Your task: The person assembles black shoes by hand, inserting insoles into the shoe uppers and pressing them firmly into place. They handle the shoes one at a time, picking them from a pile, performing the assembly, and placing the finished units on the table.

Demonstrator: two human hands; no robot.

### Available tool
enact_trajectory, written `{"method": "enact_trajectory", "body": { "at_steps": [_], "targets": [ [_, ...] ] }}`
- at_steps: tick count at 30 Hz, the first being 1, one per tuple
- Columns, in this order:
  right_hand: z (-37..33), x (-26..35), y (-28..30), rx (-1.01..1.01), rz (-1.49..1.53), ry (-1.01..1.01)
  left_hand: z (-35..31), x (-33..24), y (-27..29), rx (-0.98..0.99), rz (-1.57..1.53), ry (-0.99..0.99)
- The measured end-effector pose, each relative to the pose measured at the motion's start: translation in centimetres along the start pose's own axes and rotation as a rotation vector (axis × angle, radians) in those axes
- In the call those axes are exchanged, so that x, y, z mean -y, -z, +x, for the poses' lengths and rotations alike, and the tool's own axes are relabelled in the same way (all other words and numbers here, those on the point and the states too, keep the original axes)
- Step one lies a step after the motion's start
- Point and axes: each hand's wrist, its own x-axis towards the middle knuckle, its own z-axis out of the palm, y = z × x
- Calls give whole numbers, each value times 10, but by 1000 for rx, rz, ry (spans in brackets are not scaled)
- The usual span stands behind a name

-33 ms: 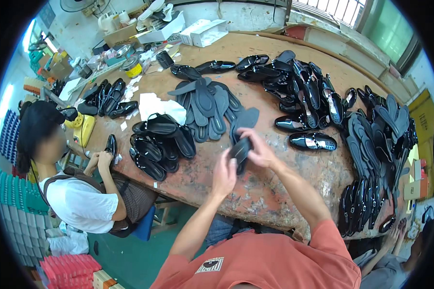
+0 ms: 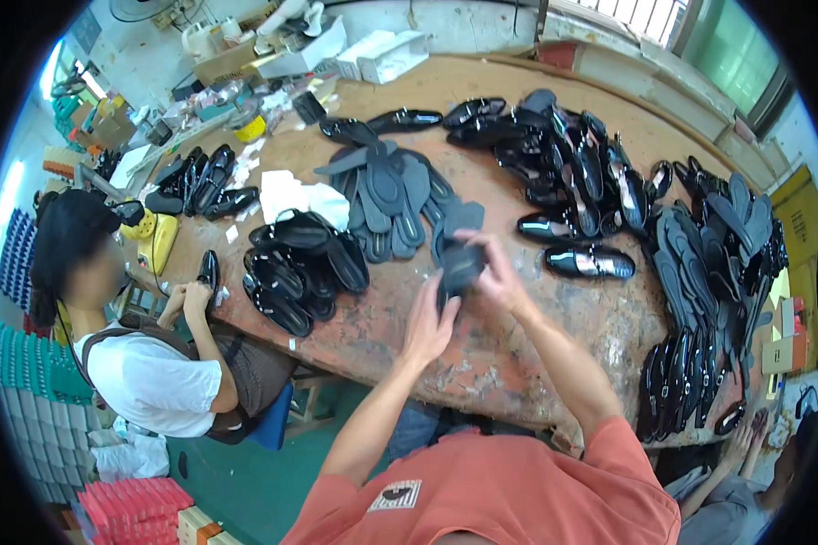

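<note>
Both hands meet above the near part of the table: the left hand (image 2: pixel 430 322) comes up from below with its fingers curled around the lower end of a dark insole (image 2: pixel 460 269), and the right hand (image 2: pixel 500 272) closes on the insole's upper end from the right, thumb and fingers pinching it. The insole is held off the surface, its long axis running roughly from the left hand up and away toward the far side, slightly tilted to the right; the two hands are about equally near it, one at each end. Going by size, the worn brown table (image 2: pixel 536 345) fills the middle of the view, its top stained and scuffed. On the right lies a wide spread of glossy black shoes (image 2: pixel 573 173), with a long row of dark soles (image 2: pixel 709 272) beyond it along the right edge. A fan of grey insoles (image 2: pixel 391 195) lies just beyond the hands, and a heap of black shoes (image 2: pixel 300 268) sits to their left. One single shiny shoe (image 2: pixel 591 263) lies just right of the right hand. Another person in a white top (image 2: pixel 145 381) sits at the table's left end, hands on a shoe there. White boxes (image 2: pixel 373 54) and clutter line the far wall.
</note>
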Motion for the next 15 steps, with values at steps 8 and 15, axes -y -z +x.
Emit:
{"method": "enact_trajectory", "body": {
  "at_steps": [8, 15],
  "targets": [
    [-87, 64, 49, -624, 566, -40, -11, 15, -17, 111, 554, -178],
    [-139, 91, 61, -612, 273, -84, 46, -132, -33, 389, -68, -389]
  ]
}}
